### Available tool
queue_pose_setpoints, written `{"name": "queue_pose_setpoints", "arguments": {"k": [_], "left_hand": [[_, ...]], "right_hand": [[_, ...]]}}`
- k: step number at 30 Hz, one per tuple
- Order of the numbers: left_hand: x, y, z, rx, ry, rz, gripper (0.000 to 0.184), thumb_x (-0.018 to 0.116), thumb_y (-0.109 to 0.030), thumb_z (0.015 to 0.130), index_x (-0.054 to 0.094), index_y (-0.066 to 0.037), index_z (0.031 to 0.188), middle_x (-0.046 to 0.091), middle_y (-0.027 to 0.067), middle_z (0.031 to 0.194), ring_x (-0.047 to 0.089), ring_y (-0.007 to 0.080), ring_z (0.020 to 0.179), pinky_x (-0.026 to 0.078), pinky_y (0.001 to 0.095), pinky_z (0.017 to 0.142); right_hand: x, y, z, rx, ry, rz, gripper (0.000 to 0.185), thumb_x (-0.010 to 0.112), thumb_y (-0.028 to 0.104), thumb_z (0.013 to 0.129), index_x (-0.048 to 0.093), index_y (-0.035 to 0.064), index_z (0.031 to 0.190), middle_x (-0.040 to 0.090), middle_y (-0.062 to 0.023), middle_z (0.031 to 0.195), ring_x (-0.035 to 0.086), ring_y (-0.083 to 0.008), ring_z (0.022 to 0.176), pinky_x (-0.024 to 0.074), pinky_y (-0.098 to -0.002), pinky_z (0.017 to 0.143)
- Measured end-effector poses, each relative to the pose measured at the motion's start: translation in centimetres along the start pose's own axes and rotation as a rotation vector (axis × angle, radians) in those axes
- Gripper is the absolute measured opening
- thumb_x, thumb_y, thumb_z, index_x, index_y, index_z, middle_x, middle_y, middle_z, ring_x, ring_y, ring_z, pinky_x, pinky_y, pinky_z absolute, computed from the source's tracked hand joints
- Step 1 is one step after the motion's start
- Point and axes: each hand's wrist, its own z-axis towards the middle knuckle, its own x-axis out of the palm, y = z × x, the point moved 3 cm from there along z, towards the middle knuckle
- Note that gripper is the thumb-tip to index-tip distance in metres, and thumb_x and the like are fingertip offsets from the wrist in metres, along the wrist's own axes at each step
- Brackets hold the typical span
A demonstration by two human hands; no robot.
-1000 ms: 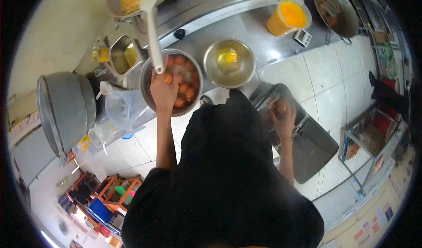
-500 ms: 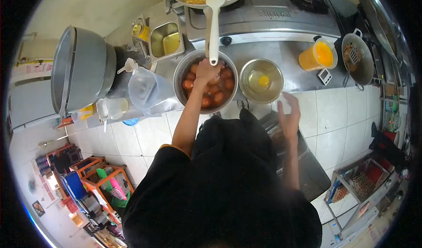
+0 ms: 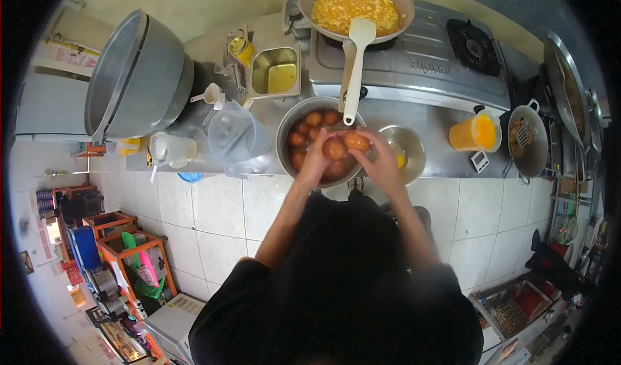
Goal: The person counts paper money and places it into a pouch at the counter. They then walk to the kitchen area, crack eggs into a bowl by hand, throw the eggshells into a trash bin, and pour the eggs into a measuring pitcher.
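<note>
My left hand (image 3: pixel 315 160) is closed around a brown egg (image 3: pixel 334 149) above the metal pot (image 3: pixel 283 153). My right hand (image 3: pixel 383 163) grips another brown egg (image 3: pixel 356 140), close beside the first. More brown eggs (image 3: pixel 297 139) sit in the pot below, apparently in liquid. Right of the pot, partly covered by my right hand, stands a steel bowl (image 3: pixel 416 150) with a yellow yolk (image 3: pixel 400 160) in it.
A pan (image 3: pixel 407 2) of yellow egg mixture sits on the stove (image 3: pixel 427 74), a white spatula (image 3: pixel 353 96) jutting over the pot. Leftward are a plastic jug (image 3: pixel 240 135) and a steel oil container (image 3: pixel 275 80). Rightward stand a yellow-filled jug (image 3: pixel 466 136), a timer (image 3: pixel 479 161) and a wok (image 3: pixel 532 142).
My left hand has come up out of the pot with an egg. My right hand has moved from beside the bowl to the pot and now holds an egg. The view has shifted.
</note>
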Motion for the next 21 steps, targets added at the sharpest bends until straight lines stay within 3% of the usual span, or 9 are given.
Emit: {"name": "queue_pose_setpoints", "arguments": {"k": [1,3,5,10,12,14,15,17,21], "left_hand": [[0.7,0.5,0.1,0.082,-0.105,0.134,0.059,0.026,-0.052,0.104,0.052,-0.006,0.13,0.058,0.0075,0.124,0.058,0.0176,0.113,0.051,0.0328,0.086],[1.9,3.5,1.7,0.149,-0.115,0.011,0.058,0.026,-0.052,0.104,0.049,-0.007,0.133,0.054,0.0081,0.128,0.055,0.0188,0.117,0.048,0.0343,0.093],[4.5,4.5,1.8,0.211,-0.021,-0.095,0.059,0.024,-0.052,0.104,0.042,-0.009,0.139,0.046,0.0079,0.137,0.046,0.0195,0.127,0.039,0.0345,0.106],[9.6,5.8,2.6,0.173,0.016,-0.079,0.057,0.029,-0.049,0.104,0.039,-0.006,0.142,0.048,0.0098,0.136,0.046,0.0233,0.127,0.034,0.0374,0.111],[10.7,5.7,2.4,0.261,0.087,0.064,0.056,0.026,-0.049,0.105,0.037,-0.012,0.145,0.047,0.0057,0.136,0.042,0.0186,0.129,0.033,0.0302,0.108],[11.3,5.3,2.3,0.262,0.128,-0.014,0.049,0.036,-0.04,0.105,0.04,-0.01,0.144,0.047,0.007,0.135,0.042,0.0194,0.129,0.033,0.0298,0.107],[11.0,4.8,2.7,0.319,0.15,0.218,0.045,0.042,-0.033,0.104,0.042,-0.008,0.142,0.048,0.008,0.135,0.043,0.0197,0.129,0.033,0.0302,0.108],[11.1,3.3,3.4,0.304,0.136,0.47,0.04,0.059,-0.017,0.097,0.051,-0.003,0.133,0.054,0.0106,0.129,0.05,0.0203,0.124,0.037,0.0306,0.106],[10.2,1.8,4.7,0.375,0.245,0.766,0.045,0.07,-0.024,0.09,0.056,-0.003,0.128,0.062,0.0099,0.121,0.058,0.0203,0.114,0.045,0.032,0.1]], "right_hand": [[-0.4,-0.3,-0.8,-0.06,-0.165,0.0,0.054,0.078,0.01,0.08,0.053,0.0074,0.129,0.057,-0.0126,0.131,0.057,-0.0248,0.118,0.052,-0.0354,0.091],[-1.2,-0.2,-2.4,-0.205,-0.47,-0.018,0.053,0.082,0.004,0.074,0.057,0.0034,0.12,0.06,-0.0161,0.123,0.06,-0.0297,0.112,0.0516,-0.036,0.09],[-1.5,0.8,-2.6,-0.172,-0.483,-0.086,0.049,0.082,0.01,0.075,0.059,0.0031,0.117,0.062,-0.0149,0.121,0.06,-0.0293,0.112,0.0496,-0.0375,0.093],[-4.0,0.5,-3.7,-0.16,-0.658,-0.246,0.048,0.082,0.014,0.076,0.06,0.0034,0.117,0.063,-0.0148,0.12,0.059,-0.0315,0.112,0.0466,-0.0402,0.097],[-5.0,-0.3,-4.2,-0.175,-0.677,-0.212,0.05,0.081,0.012,0.076,0.059,0.0031,0.12,0.062,-0.0152,0.12,0.059,-0.0321,0.112,0.0461,-0.0409,0.098],[-5.6,-1.9,-4.1,0.058,-0.563,-0.021,0.051,0.075,0.001,0.081,0.053,0.0013,0.127,0.057,-0.0147,0.127,0.055,-0.0267,0.12,0.0444,-0.0377,0.103],[-6.1,-2.3,-4.1,0.055,-0.567,-0.024,0.051,0.075,0.001,0.081,0.053,0.0013,0.127,0.057,-0.0147,0.127,0.055,-0.0267,0.12,0.0444,-0.0377,0.103],[-6.7,-3.3,-3.7,0.127,-0.447,0.437,0.049,0.071,-0.003,0.084,0.052,0.0004,0.129,0.055,-0.0131,0.129,0.053,-0.0235,0.122,0.046,-0.0358,0.103],[-9.1,-4.2,-3.6,0.11,-0.315,0.206,0.05,0.07,-0.004,0.084,0.051,-0.0003,0.13,0.057,-0.0114,0.127,0.056,-0.0216,0.118,0.0488,-0.0334,0.1]]}}
